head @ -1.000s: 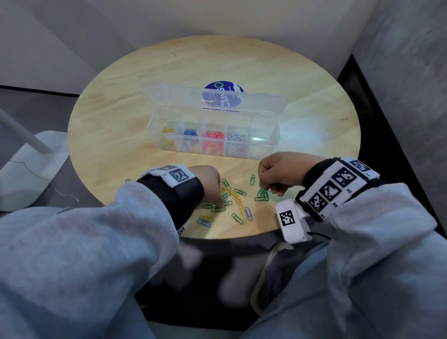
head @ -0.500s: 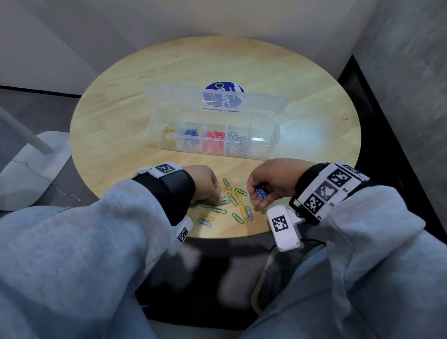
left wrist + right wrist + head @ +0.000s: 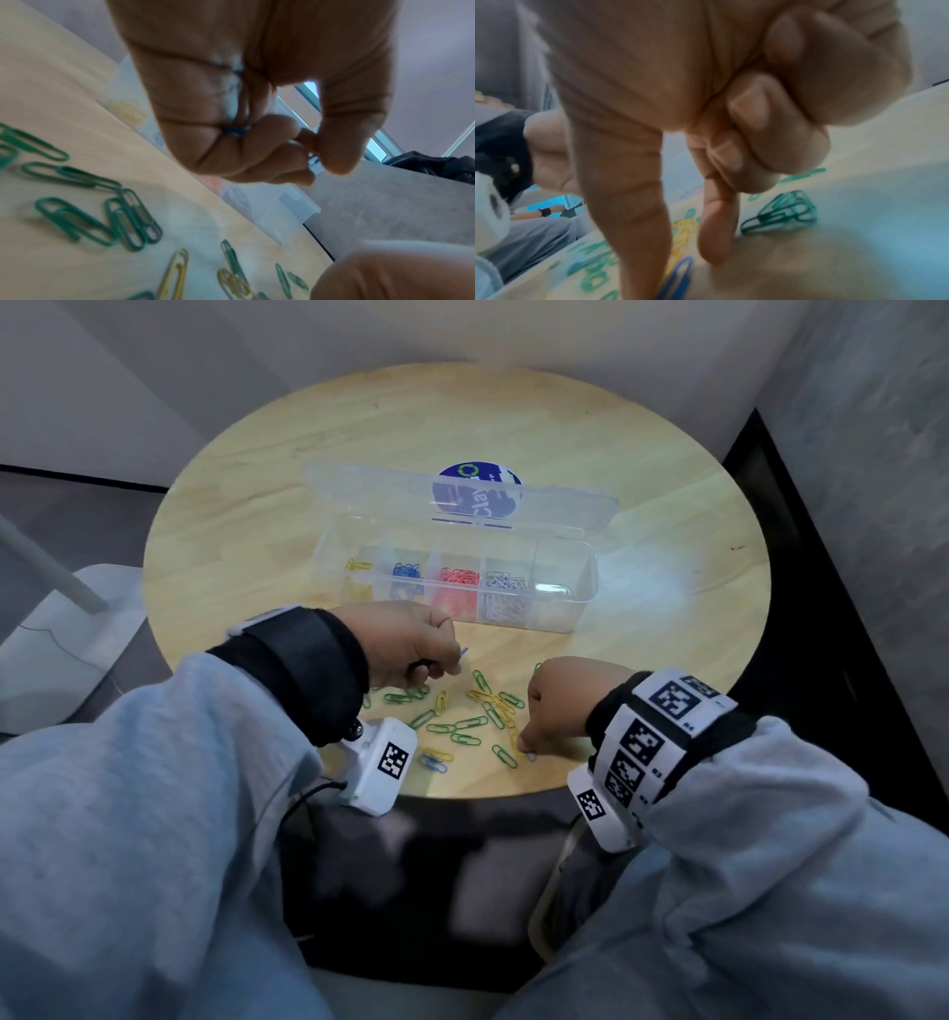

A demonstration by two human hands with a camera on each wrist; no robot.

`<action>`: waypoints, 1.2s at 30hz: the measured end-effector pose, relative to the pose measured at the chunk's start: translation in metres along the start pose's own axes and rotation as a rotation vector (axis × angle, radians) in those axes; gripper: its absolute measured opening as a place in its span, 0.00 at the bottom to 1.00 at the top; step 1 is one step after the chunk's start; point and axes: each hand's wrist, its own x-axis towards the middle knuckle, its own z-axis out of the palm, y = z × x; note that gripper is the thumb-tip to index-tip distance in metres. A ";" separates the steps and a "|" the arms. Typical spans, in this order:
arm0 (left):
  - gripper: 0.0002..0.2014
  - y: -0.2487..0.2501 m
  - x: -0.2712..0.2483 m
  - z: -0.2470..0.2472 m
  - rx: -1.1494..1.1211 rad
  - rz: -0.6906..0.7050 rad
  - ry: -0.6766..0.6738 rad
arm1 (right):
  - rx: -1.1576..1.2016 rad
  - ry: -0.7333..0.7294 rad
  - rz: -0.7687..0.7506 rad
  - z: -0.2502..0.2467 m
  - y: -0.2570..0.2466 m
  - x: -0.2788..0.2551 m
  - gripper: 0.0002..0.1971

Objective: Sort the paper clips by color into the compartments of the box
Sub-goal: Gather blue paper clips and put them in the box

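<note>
The clear compartment box [image 3: 575,608] stands open mid-table, holding yellow [image 3: 358,564], blue [image 3: 408,571], red [image 3: 459,577] and white clips [image 3: 506,582]; its rightmost compartment looks empty. Loose green and yellow clips [image 3: 462,724] lie near the front edge. My left hand [image 3: 421,649] hovers just before the box, pinching a blue clip [image 3: 314,160], with more blue in its palm [image 3: 236,131]. My right hand [image 3: 554,706] reaches thumb and forefinger down onto a blue clip [image 3: 677,276] on the table. Its other fingers are curled tight, and a blue speck shows among them.
Another blue clip [image 3: 431,761] lies near the table's front edge [image 3: 462,796]. The box lid [image 3: 359,480] lies folded back over a round blue sticker [image 3: 475,492]. A white stand base [image 3: 67,629] sits on the floor at left; a grey wall [image 3: 873,454] rises at right.
My left hand has lifted off the pile and moved toward the box with a blue clip. My right hand has dropped toward the front edge onto another blue clip.
</note>
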 end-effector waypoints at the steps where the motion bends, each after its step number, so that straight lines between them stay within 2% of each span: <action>1: 0.20 0.000 -0.001 -0.001 -0.022 0.008 0.006 | -0.016 -0.002 0.006 0.002 -0.002 0.001 0.16; 6: 0.16 0.004 -0.007 -0.011 -0.136 0.017 0.034 | -0.006 0.031 -0.001 0.007 -0.004 0.007 0.04; 13: 0.16 -0.001 -0.015 -0.022 -0.164 -0.022 0.078 | 0.055 -0.002 0.024 0.005 -0.002 0.011 0.08; 16: 0.14 -0.009 -0.019 -0.030 -0.225 -0.031 0.103 | 0.112 -0.004 0.006 -0.003 -0.003 0.002 0.04; 20: 0.11 -0.022 -0.027 -0.045 -0.288 -0.037 0.142 | 0.348 -0.018 -0.050 -0.018 -0.001 -0.013 0.08; 24: 0.12 -0.033 -0.036 -0.063 -0.319 -0.029 0.201 | 0.642 -0.047 -0.082 -0.012 -0.007 -0.010 0.09; 29: 0.13 -0.039 -0.047 -0.090 -0.436 0.025 0.287 | 1.183 -0.116 -0.016 -0.005 -0.030 -0.007 0.14; 32: 0.13 -0.040 -0.055 -0.107 -0.480 0.054 0.323 | 1.397 -0.119 0.008 -0.009 -0.039 -0.006 0.16; 34: 0.12 -0.041 -0.058 -0.114 -0.455 0.052 0.346 | 1.454 -0.127 -0.002 -0.013 -0.046 -0.007 0.15; 36: 0.11 -0.042 -0.059 -0.116 -0.417 0.040 0.361 | 1.385 -0.136 -0.018 -0.015 -0.053 -0.008 0.14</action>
